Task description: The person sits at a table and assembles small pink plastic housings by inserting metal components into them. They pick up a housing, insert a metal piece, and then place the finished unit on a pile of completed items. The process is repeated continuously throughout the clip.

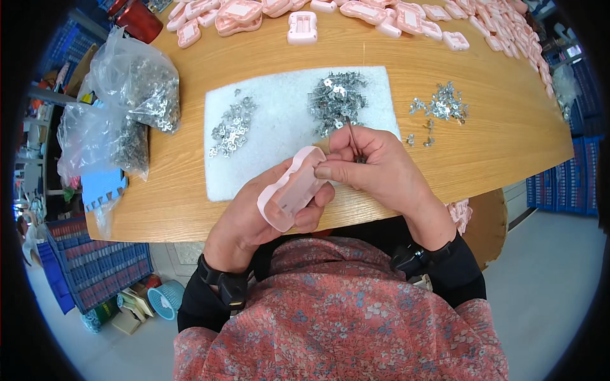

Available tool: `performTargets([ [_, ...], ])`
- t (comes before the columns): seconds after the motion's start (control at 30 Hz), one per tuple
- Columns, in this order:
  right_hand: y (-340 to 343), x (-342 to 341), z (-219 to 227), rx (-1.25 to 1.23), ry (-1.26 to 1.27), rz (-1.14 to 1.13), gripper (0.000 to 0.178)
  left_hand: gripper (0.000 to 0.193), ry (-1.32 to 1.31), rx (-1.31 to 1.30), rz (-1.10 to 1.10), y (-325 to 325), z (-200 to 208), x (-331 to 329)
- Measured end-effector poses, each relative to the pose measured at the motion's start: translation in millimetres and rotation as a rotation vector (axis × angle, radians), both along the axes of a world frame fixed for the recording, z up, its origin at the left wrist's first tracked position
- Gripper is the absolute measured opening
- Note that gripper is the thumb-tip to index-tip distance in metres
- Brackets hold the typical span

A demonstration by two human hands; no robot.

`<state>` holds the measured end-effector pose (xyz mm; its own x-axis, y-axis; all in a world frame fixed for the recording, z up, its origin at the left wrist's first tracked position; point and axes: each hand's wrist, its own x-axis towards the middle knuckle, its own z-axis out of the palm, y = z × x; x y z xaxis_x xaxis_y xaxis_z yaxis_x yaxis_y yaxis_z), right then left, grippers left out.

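My left hand (244, 206) is wrapped round a pale pink plastic shell (294, 193), tilted with its hollow inside facing up. My right hand (387, 168) meets it at its upper right edge, with thumb and forefinger pinched there. Whether a small part sits between those fingertips I cannot make out. A thin dark metal tool (352, 136) is also held in the right hand, its narrow end pointing away from me. Just beyond lies a heap of small silver metal clips (337, 98) on a white foam sheet (279, 95). A looser spread of metal pieces (234, 127) is at the sheet's left.
More metal clips (445, 105) are scattered on the wooden table (508, 140) at right. Pink shells (406, 16) pile along the far edge; one shell (302, 28) stands apart. Clear bags (149, 89) of metal parts and a red canister (135, 20) are at left. Blue crates (95, 260) stand below.
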<state>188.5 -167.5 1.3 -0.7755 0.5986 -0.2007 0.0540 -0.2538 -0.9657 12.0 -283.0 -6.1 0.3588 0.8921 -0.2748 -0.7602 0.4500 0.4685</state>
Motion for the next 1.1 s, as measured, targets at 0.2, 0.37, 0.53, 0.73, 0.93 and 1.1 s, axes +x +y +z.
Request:
performTargets([
  [0.2, -0.9, 9.5, 11.4, 0.097, -0.189, -0.052, 0.017, 0.058, -0.05, -0.013, -0.007, -3.4, -5.6, -1.5],
  [0.37, 21.5, 67.9, 8.3, 0.331, -0.251, -0.453, 0.013, 0.052, 0.115, -0.014, 0.085, -4.6, 9.7, -6.7],
  [0.53, 33.3, 122.1, -8.3, 0.567, -0.466, -0.541, 0.012, 0.05, -0.007, -0.075, 0.208, -1.6, 8.5, -13.6],
  [0.73, 29.0, 105.7, -14.6, 0.786, -0.513, -0.49, 0.01, 0.054, 0.104, -0.048, 0.278, -3.0, 4.0, -16.4],
  [0.93, 25.9, 62.8, 0.0, 0.751, -0.428, -0.42, 0.013, 0.046, 0.096, -0.091, 0.486, -17.2, 11.4, -34.4],
  [1.1, 9.2, -11.3, 21.7, 0.924, -0.339, -0.06, 0.013, 0.047, -0.095, 0.005, 0.609, -44.4, -3.9, -56.3],
])
